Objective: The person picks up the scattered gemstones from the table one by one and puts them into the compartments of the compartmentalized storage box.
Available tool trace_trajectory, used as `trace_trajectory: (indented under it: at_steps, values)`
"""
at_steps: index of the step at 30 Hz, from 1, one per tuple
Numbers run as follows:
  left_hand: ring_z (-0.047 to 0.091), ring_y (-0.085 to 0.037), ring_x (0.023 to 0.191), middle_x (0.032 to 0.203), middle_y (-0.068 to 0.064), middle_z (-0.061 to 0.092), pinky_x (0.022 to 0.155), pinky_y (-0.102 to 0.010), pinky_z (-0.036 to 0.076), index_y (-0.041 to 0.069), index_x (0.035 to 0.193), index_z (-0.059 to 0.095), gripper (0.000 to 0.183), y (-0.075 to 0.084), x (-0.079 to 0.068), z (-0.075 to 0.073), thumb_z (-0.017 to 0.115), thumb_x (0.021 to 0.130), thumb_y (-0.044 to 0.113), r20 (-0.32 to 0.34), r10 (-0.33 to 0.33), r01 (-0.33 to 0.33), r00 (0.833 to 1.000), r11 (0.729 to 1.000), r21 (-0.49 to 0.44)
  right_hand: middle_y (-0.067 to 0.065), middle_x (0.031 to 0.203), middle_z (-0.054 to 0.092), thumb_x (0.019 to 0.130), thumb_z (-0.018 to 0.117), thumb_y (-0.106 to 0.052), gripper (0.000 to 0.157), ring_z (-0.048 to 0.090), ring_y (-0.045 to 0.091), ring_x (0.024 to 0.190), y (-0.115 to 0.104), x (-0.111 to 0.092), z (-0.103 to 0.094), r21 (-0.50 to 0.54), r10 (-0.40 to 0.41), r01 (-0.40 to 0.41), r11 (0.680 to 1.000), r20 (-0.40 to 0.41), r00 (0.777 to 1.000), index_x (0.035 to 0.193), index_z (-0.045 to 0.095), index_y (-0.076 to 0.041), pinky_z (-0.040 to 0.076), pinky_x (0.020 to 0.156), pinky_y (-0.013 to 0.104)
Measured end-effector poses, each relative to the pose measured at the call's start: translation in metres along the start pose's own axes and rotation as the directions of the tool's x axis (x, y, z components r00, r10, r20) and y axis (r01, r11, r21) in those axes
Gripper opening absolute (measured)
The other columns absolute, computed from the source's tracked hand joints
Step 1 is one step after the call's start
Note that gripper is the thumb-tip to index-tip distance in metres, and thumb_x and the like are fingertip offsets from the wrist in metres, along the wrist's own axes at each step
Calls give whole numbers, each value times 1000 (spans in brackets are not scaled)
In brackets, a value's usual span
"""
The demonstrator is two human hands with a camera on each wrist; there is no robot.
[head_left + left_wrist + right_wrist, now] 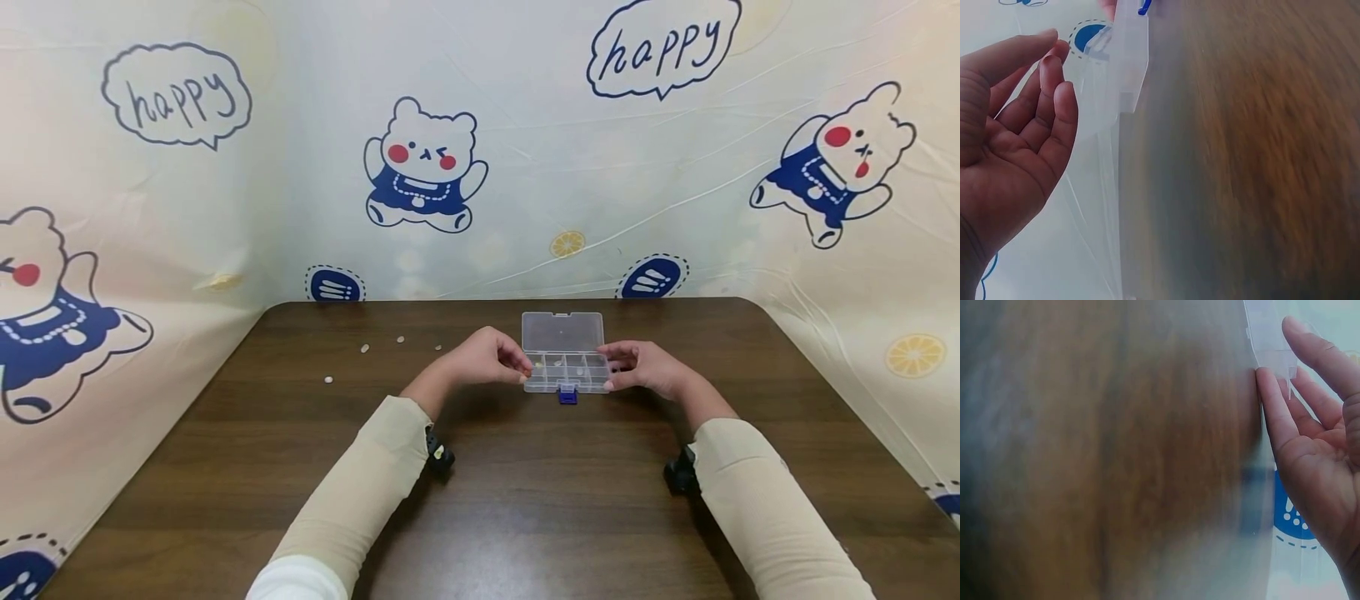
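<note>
A clear plastic compartment box point(567, 388) lies on the table with its lid point(562, 332) raised at the back and a blue latch point(567, 397) at its front. A few tiny pale pieces point(580, 372) show in its cells. My right hand point(651, 368) holds the box's right end between thumb and fingers. At the left end, my left hand point(489, 358) is bent over the edge, thumb and fingertips close together. In the left wrist view its thumb and forefinger tips meet; whether they pinch a small piece is hidden.
Several small whitish pieces point(365, 348) lie scattered on the brown wooden table point(510, 500), left of the box. A printed cloth point(525, 150) with cartoon bears hangs behind the table and along both sides.
</note>
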State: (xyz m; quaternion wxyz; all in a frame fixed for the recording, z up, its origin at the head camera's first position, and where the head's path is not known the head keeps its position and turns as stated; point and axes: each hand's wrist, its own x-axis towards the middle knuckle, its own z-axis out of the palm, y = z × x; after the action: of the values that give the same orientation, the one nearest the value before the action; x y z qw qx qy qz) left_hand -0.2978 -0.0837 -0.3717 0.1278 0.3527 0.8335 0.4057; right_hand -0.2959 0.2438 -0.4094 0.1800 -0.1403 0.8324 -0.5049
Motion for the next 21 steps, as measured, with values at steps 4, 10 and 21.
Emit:
trace_trajectory:
  at_steps: [4,10,21]
  values:
    - [66,-11,76,84,0,73,74,-25,54,4,92,77,10,3,7,2,77,82,4,2,2,-2,1000,1000,-1,24,141,46,80,81,-13,74,49,34,122,0,0,0,-6,-6,6,1000,3,1000,143,44,1,45,98,36]
    - [66,-11,77,84,0,73,74,-25,54,5,92,77,10,6,18,4,77,82,4,-2,-6,6,1000,1000,5,23,142,46,80,81,-14,74,47,34,123,-1,0,0,-19,4,-4,1000,-1,1000,143,45,-1,42,102,42]
    - [65,-10,76,81,3,72,73,-23,53,7,91,77,8,13,39,10,76,84,6,33,-12,10,999,997,74,23,140,47,81,80,-14,74,48,34,121,-2,-1,0,-1,21,-21,1000,8,1000,144,43,-1,43,101,41]
